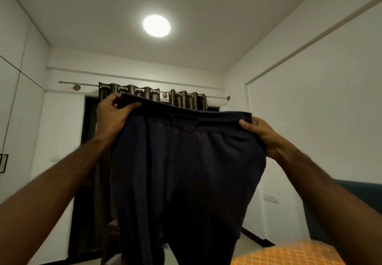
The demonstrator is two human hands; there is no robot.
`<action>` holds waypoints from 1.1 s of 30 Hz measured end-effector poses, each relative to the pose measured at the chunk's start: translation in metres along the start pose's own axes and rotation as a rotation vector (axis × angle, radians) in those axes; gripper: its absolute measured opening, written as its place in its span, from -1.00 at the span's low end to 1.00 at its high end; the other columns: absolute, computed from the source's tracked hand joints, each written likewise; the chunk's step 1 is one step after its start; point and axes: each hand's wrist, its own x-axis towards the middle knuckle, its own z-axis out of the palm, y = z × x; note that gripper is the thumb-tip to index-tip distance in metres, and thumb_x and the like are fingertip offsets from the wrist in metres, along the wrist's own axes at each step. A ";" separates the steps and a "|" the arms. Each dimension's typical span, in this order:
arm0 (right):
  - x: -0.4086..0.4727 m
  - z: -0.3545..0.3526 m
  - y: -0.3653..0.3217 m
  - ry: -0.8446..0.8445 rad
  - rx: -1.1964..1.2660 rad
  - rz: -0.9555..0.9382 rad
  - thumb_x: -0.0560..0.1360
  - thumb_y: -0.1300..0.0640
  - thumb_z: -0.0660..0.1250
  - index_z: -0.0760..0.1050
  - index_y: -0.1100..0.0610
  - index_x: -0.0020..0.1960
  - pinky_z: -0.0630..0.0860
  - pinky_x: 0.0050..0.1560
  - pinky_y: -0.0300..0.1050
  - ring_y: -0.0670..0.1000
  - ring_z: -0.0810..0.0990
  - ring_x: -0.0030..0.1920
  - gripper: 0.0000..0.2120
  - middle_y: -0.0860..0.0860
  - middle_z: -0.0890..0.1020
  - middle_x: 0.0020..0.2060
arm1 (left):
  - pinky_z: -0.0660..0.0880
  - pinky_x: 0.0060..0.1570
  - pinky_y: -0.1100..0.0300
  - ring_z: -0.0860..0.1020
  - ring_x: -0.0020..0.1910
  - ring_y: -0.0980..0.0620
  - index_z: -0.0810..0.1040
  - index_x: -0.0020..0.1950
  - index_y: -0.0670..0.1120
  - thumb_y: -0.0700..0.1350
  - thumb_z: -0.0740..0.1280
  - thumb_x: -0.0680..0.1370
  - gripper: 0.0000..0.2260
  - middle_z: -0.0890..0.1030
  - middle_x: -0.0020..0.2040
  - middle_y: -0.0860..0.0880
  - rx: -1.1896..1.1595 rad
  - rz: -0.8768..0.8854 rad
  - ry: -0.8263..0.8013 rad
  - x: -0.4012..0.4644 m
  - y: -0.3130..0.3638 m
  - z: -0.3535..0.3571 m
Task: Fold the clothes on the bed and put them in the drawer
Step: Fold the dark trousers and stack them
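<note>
Both hands are raised in front of the person, each gripping one end of the waistband of a pair of dark navy trousers (pixel 186 171): the left hand (pixel 111 117) pinches the left corner with thumb over the band and fingers curled behind, and the right hand (pixel 262 134) clasps the right corner likewise. One garment is in hand, hanging full length and unfolded, clear of the bed (pixel 289 254), whose orange patterned cover shows only as a corner at lower right. Folding appears barely begun; stowing remains, and no drawer is in view. Beyond hang two bunched curtains (pixel 132 92) on one rod, with one round ceiling lamp (pixel 156 25) above.
</note>
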 end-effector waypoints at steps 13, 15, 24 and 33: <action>0.038 0.019 0.072 0.148 -0.260 0.230 0.53 0.15 0.47 0.60 0.23 0.17 0.63 -0.13 -0.13 0.09 0.71 -0.02 -0.74 0.16 0.71 0.04 | 0.48 -0.07 0.13 0.59 -0.10 0.04 0.59 -0.02 -0.10 0.06 0.43 0.55 -0.78 0.65 -0.10 -0.01 0.434 -0.155 -0.363 -0.030 -0.055 -0.008; 0.050 0.028 0.094 0.210 -0.261 0.320 0.50 0.20 0.49 0.64 0.25 0.10 0.63 -0.09 -0.08 0.13 0.70 -0.03 -0.79 0.18 0.71 -0.01 | 0.48 -0.07 0.16 0.59 -0.04 0.01 0.64 0.04 -0.09 0.01 0.43 0.54 -0.80 0.65 -0.05 -0.02 0.410 -0.347 -0.371 -0.038 -0.073 0.003; 0.024 0.050 0.207 0.149 -0.275 0.687 0.42 0.13 0.55 0.58 0.27 0.18 0.62 -0.08 0.01 0.17 0.67 0.01 -0.60 0.18 0.68 0.04 | 0.55 -0.14 0.11 0.63 -0.03 -0.14 0.59 0.13 -0.27 -0.09 0.41 0.52 -0.71 0.66 0.04 -0.23 0.145 -1.061 -0.462 -0.147 -0.151 0.004; -0.179 0.039 0.349 -0.400 -0.067 1.035 0.44 -0.01 0.56 0.57 0.33 0.27 0.43 0.40 0.20 0.20 0.62 0.21 -0.45 0.26 0.64 0.21 | 0.46 -0.02 0.05 0.62 0.06 -0.17 0.61 0.18 -0.28 -0.18 0.54 0.25 -0.48 0.71 0.01 -0.23 -0.092 -1.503 -0.503 -0.374 -0.180 -0.100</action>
